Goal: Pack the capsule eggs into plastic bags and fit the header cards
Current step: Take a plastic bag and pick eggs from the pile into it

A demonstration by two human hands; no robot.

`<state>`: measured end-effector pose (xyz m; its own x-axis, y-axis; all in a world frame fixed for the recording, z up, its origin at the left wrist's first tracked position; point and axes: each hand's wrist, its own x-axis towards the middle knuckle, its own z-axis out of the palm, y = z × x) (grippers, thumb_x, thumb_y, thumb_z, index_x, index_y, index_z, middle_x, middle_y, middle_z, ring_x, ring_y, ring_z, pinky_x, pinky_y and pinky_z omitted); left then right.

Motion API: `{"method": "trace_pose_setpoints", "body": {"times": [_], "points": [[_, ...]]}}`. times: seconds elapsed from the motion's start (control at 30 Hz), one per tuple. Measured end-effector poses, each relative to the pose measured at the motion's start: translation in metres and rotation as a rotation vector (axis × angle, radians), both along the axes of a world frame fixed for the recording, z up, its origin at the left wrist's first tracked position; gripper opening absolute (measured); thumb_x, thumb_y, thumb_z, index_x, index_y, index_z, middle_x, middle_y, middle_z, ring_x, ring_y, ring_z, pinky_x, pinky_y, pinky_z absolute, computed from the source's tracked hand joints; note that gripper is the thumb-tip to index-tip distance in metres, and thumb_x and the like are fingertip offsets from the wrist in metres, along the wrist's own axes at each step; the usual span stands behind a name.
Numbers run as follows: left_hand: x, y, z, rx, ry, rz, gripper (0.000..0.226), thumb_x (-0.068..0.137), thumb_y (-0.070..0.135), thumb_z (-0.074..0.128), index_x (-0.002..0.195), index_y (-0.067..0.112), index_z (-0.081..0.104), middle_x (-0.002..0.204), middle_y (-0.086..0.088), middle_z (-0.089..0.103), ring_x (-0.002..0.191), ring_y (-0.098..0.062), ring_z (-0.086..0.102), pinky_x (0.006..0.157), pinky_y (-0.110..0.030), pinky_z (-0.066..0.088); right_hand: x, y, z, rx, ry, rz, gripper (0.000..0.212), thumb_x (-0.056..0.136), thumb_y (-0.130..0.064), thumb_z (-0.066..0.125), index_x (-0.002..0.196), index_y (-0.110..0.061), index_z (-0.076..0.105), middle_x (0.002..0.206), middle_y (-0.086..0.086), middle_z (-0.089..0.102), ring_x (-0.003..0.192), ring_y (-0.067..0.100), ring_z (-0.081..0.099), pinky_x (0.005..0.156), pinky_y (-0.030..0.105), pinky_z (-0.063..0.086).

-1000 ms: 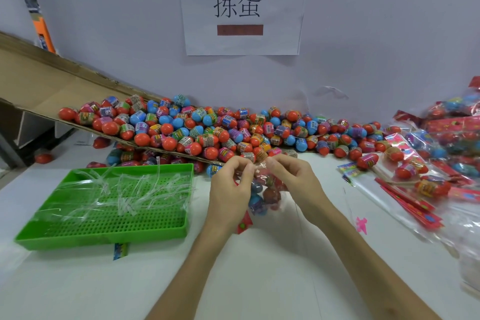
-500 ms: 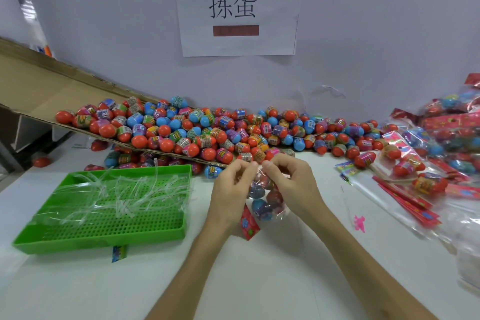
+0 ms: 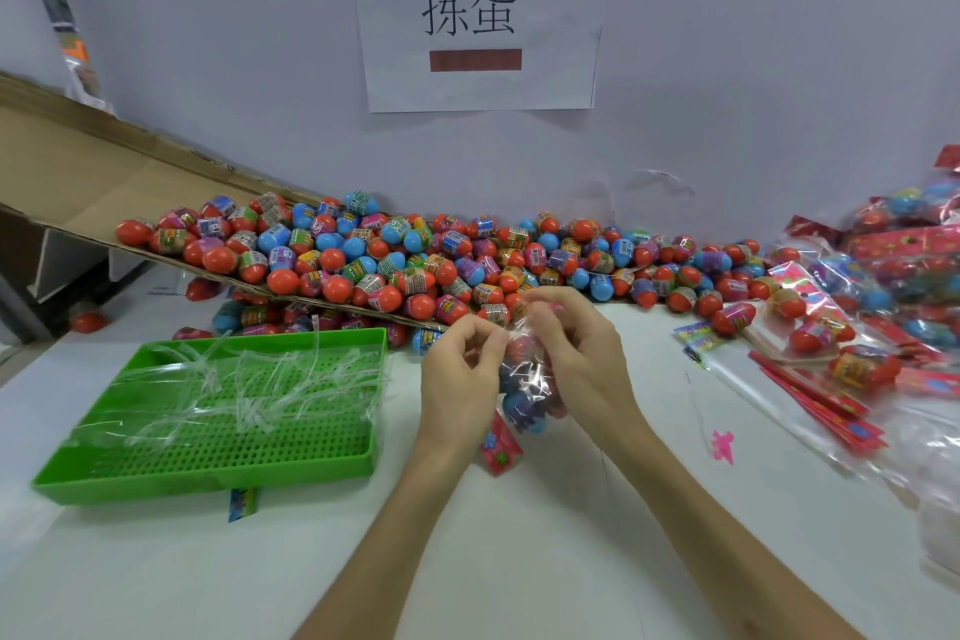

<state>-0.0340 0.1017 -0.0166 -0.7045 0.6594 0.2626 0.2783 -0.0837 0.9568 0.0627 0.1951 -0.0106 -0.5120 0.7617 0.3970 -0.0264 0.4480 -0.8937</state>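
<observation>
Since capsule eggs (image 3: pixel 519 404) sit inside, left grip (image 3: pixel 457 379) and right grip (image 3: pixel 582 359) pinch plastic bag (image 3: pixel 527 377) mouth between them, probably readying it for header card (image 3: pixel 500 450) just below.

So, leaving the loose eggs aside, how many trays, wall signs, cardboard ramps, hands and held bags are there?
green tray: 1
paper sign: 1
cardboard ramp: 1
plastic bag, held: 1
hands: 2, left hand and right hand
total: 6

White table (image 3: pixel 493 561): green tray (image 3: pixel 208 476), capsule eggs (image 3: pixel 467 255), filled bags (image 3: pixel 914 250).
</observation>
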Motion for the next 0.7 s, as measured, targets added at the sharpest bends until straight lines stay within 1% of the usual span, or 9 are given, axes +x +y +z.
{"method": "trace_pose_setpoints", "body": {"times": [0.1,0.17,0.3,0.37,0.43,0.5,0.57,0.63,0.7], "points": [[-0.008,-0.001,0.0,0.059,-0.116,0.144,0.018,0.104,0.014,0.059,0.087,0.012,0.066,0.075,0.005,0.066,0.063,0.005,0.061,0.056,-0.011,0.047,0.009,0.01,0.0,-0.259,-0.062,0.191,0.037,0.097,-0.055,0.047,0.106,-0.023,0.064,0.095,-0.008,0.07,0.083,0.015,0.072,0.057,0.03,0.058],[-0.017,-0.003,-0.003,0.061,-0.151,0.245,0.02,0.105,0.021,0.058,0.087,0.017,0.065,0.076,0.005,0.066,0.064,0.002,0.06,0.058,-0.017,0.048,0.012,0.012,-0.002,-0.264,-0.18,0.298,0.037,0.091,-0.056,0.057,0.102,-0.021,0.064,0.095,-0.005,0.073,0.078,0.021,0.074,0.052,0.03,0.057],[-0.018,-0.001,-0.006,0.065,-0.232,0.283,0.021,0.106,0.026,0.056,0.089,0.019,0.065,0.083,0.0,0.069,0.073,-0.011,0.064,0.065,-0.03,0.053,0.006,0.008,-0.005,-0.157,-0.216,0.226,0.037,0.087,-0.06,0.066,0.093,-0.024,0.069,0.089,-0.008,0.076,0.075,0.018,0.074,0.059,0.03,0.06],[-0.017,0.001,-0.006,0.075,-0.313,0.279,0.02,0.107,0.028,0.054,0.093,0.018,0.065,0.083,0.002,0.072,0.074,-0.009,0.068,0.062,-0.026,0.054,0.003,0.008,-0.004,-0.144,-0.196,0.164,0.042,0.084,-0.061,0.06,0.094,-0.021,0.07,0.088,-0.008,0.076,0.077,0.014,0.074,0.064,0.033,0.063],[-0.017,0.001,-0.006,0.066,-0.314,0.266,0.021,0.107,0.029,0.054,0.093,0.018,0.065,0.078,0.009,0.072,0.07,-0.004,0.067,0.06,-0.02,0.052,0.003,0.008,-0.004,-0.128,-0.176,0.115,0.045,0.086,-0.059,0.057,0.097,-0.017,0.07,0.09,-0.009,0.076,0.081,0.011,0.074,0.068,0.035,0.064],[-0.015,-0.001,-0.004,0.049,-0.264,0.227,0.022,0.107,0.027,0.054,0.091,0.017,0.064,0.076,0.006,0.07,0.071,-0.007,0.065,0.062,-0.022,0.051,0.004,0.009,-0.006,-0.125,-0.131,0.054,0.036,0.096,-0.051,0.055,0.097,-0.019,0.071,0.088,-0.011,0.075,0.085,0.01,0.073,0.072,0.035,0.064],[-0.012,-0.001,-0.001,0.033,-0.217,0.169,0.021,0.107,0.025,0.054,0.091,0.014,0.064,0.083,-0.005,0.071,0.076,-0.016,0.066,0.066,-0.025,0.054,0.006,0.011,-0.006,-0.138,-0.085,-0.009,0.03,0.101,-0.048,0.05,0.098,-0.027,0.071,0.089,-0.013,0.072,0.088,0.007,0.07,0.075,0.029,0.061],[-0.008,-0.001,0.0,0.036,-0.192,0.119,0.021,0.107,0.023,0.055,0.093,0.01,0.063,0.089,-0.014,0.071,0.082,-0.027,0.069,0.072,-0.035,0.058,0.009,0.012,-0.001,-0.212,-0.052,0.007,0.031,0.097,-0.058,0.043,0.102,-0.037,0.066,0.095,-0.014,0.07,0.091,0.002,0.069,0.072,0.017,0.056],[-0.005,0.0,0.0,0.041,-0.161,0.11,0.021,0.106,0.022,0.057,0.092,0.008,0.062,0.087,-0.016,0.072,0.081,-0.032,0.069,0.072,-0.04,0.058,0.011,0.012,0.002,-0.281,-0.078,0.094,0.035,0.089,-0.068,0.04,0.107,-0.045,0.058,0.105,-0.017,0.066,0.094,-0.002,0.067,0.075,0.014,0.056]]}}
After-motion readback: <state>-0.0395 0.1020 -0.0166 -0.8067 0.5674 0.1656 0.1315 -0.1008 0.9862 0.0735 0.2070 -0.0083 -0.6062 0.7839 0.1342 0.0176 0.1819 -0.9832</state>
